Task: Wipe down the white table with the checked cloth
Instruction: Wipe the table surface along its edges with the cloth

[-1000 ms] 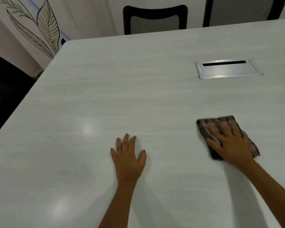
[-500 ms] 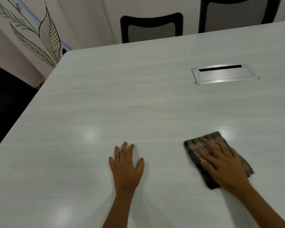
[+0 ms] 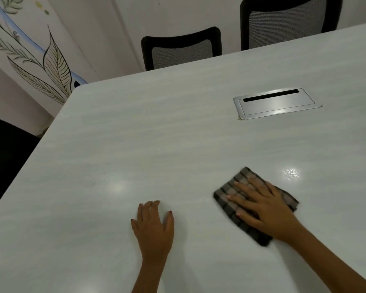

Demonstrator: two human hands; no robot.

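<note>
Left hand (image 3: 153, 227) rests flat on the white desk (image 3: 156, 134), fingers close together, a decent brace. Right hand (image 3: 266, 210) presses the folded checked cloth (image 3: 230, 193) with fingers spread, right of centre. I'd press evenly, overlap strokes, and catch that wet-looking patch (image 3: 291, 173).

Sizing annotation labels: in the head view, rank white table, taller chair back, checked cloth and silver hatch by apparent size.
1. White table
2. Taller chair back
3. Checked cloth and silver hatch look alike; the cloth is nearer and partly under the right hand.
</note>
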